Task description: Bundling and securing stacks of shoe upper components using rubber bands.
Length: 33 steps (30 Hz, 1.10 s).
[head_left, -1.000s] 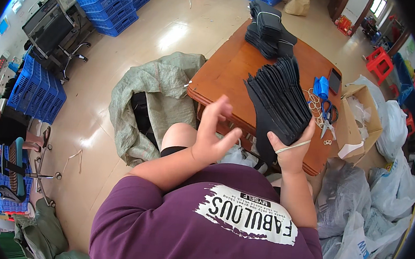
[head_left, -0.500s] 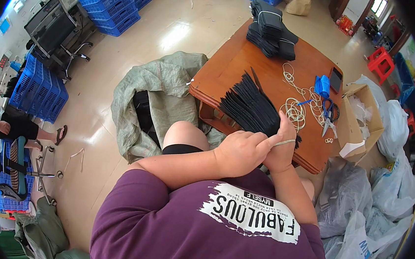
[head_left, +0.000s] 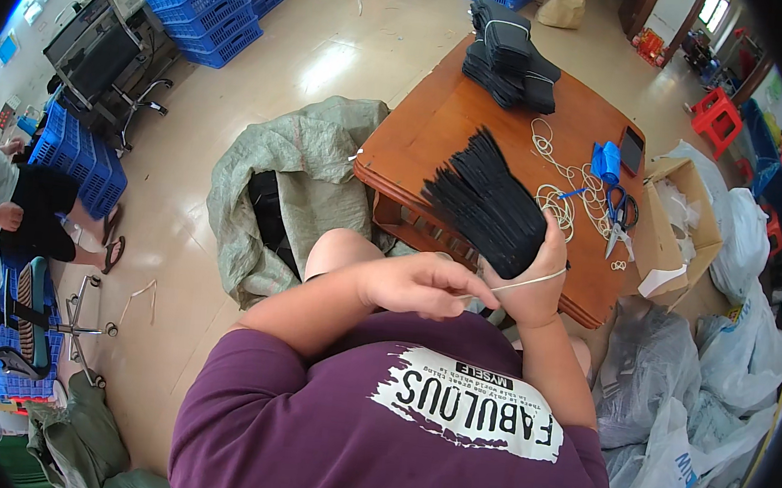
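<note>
My right hand (head_left: 537, 275) is closed round one end of a thick bundle of thin black pieces (head_left: 488, 197), stacked flat and fanned at the far end, above the table's near edge. A thin pale cord or band (head_left: 537, 280) crosses that hand and runs leftward. My left hand (head_left: 425, 284) is apart from the bundle and pinches the other part of this cord between thumb and fingers. More black bundles (head_left: 510, 55), tied with pale bands, lie stacked at the table's far edge.
The wooden table (head_left: 420, 126) bears tangled pale cord (head_left: 560, 170), scissors (head_left: 620, 218), a blue roll (head_left: 607, 161) and a phone (head_left: 633, 152). An open carton (head_left: 698, 238) and plastic bags (head_left: 649, 378) crowd the right. A green woven sack (head_left: 315, 154) lies left; a person (head_left: 5, 192) stands farther left.
My left hand has drawn back leftward from my right, stretching the cord between them. The bundle has turned slightly, showing more of its side. The person at left has shifted farther into view.
</note>
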Each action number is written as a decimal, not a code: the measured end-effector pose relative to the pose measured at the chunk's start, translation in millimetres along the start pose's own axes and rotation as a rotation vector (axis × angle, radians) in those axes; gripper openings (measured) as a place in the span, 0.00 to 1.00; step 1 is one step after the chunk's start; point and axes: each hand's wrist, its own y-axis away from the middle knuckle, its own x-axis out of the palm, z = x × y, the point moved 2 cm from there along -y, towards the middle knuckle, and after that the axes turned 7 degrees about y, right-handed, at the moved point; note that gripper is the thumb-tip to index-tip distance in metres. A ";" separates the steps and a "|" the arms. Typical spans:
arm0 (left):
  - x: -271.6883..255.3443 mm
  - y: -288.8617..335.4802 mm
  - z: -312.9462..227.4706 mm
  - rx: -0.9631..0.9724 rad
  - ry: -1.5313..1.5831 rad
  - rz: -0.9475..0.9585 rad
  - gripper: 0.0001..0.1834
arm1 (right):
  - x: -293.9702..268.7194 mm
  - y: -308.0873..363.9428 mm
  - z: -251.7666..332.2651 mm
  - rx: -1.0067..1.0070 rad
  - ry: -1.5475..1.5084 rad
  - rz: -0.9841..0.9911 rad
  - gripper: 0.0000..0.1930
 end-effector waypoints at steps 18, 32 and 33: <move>-98.8 30.7 -79.4 0.512 0.722 -0.685 0.23 | -21.1 -1.7 22.9 -0.249 -0.188 0.275 0.46; -68.4 4.8 10.9 0.277 0.690 -0.707 0.23 | -15.2 6.9 -8.5 0.103 -0.864 0.133 0.60; -57.2 4.2 18.2 0.255 0.705 -0.621 0.27 | -15.9 5.9 -4.4 0.129 -0.906 0.146 0.61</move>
